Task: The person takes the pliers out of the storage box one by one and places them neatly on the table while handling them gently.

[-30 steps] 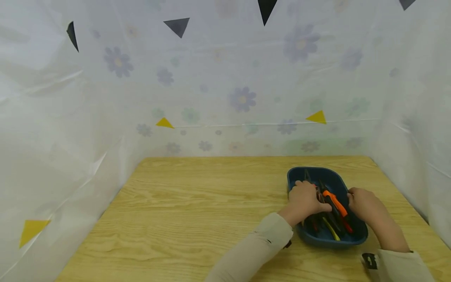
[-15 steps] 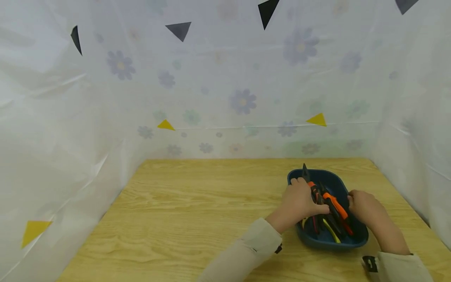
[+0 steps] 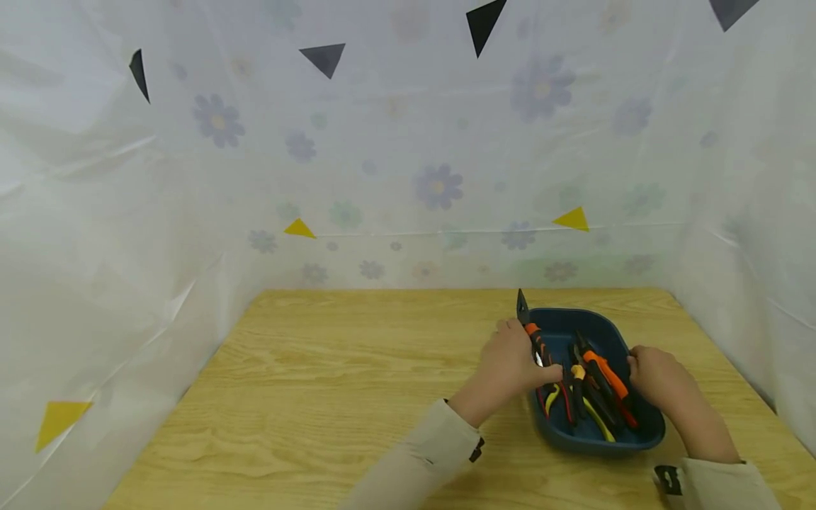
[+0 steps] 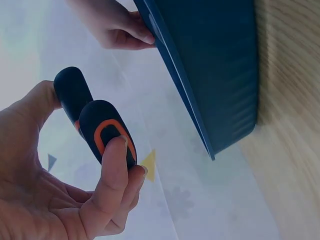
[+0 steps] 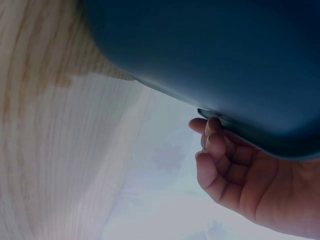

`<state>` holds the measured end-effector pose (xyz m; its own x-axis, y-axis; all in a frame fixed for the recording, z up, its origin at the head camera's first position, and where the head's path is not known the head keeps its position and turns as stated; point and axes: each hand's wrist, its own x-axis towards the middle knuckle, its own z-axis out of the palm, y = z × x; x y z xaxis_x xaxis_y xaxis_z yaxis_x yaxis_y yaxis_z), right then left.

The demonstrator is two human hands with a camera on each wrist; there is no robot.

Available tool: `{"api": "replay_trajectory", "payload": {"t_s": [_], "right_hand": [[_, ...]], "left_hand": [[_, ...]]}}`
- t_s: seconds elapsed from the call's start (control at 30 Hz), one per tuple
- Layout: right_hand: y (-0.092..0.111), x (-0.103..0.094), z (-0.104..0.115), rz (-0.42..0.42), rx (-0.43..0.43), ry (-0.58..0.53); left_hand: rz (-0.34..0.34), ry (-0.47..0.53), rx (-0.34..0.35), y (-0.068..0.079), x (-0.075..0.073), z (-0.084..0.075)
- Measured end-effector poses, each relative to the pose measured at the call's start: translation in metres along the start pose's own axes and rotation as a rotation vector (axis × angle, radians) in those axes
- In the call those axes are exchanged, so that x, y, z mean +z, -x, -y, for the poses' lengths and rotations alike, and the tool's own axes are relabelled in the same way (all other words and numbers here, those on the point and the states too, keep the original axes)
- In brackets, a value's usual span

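Observation:
My left hand grips a pair of pliers with black and orange handles and a dark pointed nose, over the left rim of the dark blue tub. The left wrist view shows the thumb and fingers pressing the two pliers handles from either side, apart from the tub wall. My right hand pinches the tub's right rim, fingers curled at its edge in the right wrist view. Inside lie more pliers, one with orange-and-black handles, others with yellow or red on black handles.
The tub stands at the right side of the wood-grain table. White flowered sheeting hangs behind and on both sides, with black and yellow triangles on it.
My left hand has lifted the pliers from among the tools and moved left to the tub's left rim. The right hand has kept its place on the rim.

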<state>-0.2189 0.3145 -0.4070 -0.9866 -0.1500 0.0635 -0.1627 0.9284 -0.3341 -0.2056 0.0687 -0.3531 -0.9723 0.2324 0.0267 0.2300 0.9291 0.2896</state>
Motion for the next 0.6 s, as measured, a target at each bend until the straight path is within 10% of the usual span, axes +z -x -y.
{"api": "replay_trajectory", "payload": {"t_s": [0.6], "right_hand": [[0.002, -0.003, 0.005, -0.007, 0.01, -0.012]], "left_hand": [[0.01, 0.017, -0.062, -0.008, 0.009, 0.036]]}}
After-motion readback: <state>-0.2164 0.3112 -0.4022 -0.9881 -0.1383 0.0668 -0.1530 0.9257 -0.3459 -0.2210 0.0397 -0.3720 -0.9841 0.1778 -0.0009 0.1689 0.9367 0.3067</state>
